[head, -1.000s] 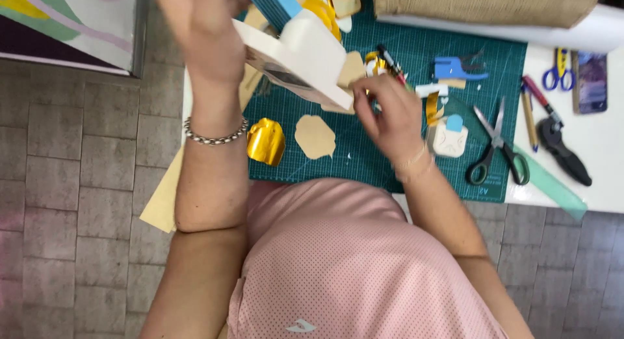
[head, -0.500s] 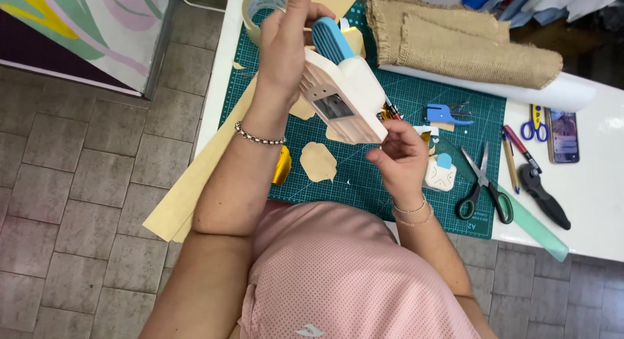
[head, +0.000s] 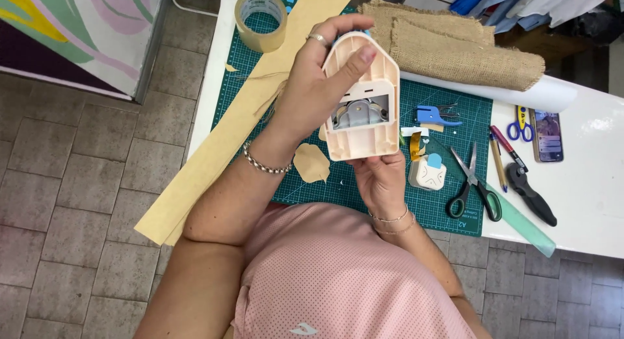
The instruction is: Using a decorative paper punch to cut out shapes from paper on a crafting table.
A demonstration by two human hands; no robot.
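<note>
Cream-beige paper punch in both hands, grey metal showing in its window. Under hands: dark green cutting mat, white grid lines. Left of left hand: tan tape roll, long kraft-brown strip. Right of right hand: small cream punch, blue button; black-handled scissors. Above: coarse brown burlap.

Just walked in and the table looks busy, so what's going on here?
A person in a pink shirt holds a large cream paper punch over a green cutting mat, its underside turned up so the metal cutter shows. The left hand wraps its upper part, thumb across the face; the right hand supports the bottom edge. On the mat lie a tan cut-out, a smaller punch and scissors. A tape roll, burlap and a long strip of brown paper lie nearby.
</note>
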